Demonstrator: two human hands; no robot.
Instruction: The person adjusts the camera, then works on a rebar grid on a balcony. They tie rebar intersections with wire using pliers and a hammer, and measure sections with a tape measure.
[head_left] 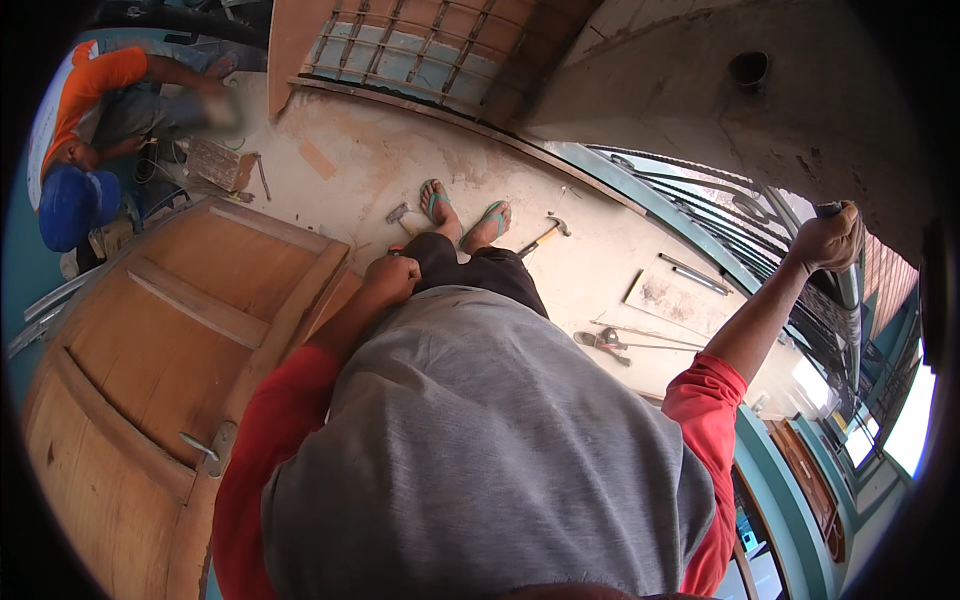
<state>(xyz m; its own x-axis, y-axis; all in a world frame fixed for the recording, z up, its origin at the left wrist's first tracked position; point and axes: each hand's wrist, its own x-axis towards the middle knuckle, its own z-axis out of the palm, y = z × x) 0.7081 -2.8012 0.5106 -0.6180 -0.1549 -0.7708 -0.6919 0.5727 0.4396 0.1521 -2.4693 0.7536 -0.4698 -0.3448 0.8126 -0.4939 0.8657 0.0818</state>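
My right hand (832, 240) is raised at the right, closed beside the rough concrete beam (690, 95). A small dark end shows at the top of its fist; what it belongs to I cannot make out. Just below that hand runs a grey metal pipe (850, 310), part of the dark metal railing (720, 190). My left hand (393, 279) is low, curled closed by my left thigh, next to the wooden door's edge. Whatever those fingers hold, if anything, is hidden. On the floor by my feet lie a claw hammer (545, 237) with a yellow-and-black handle and a second hammer (402, 218).
A panelled wooden door (180, 330) with a metal handle stands close on my left. At the upper left a person in an orange shirt and blue cap (75, 205) crouches by a wooden block (220, 165). A board (670, 303), metal tubes (695, 275) and several tools (605, 347) lie right.
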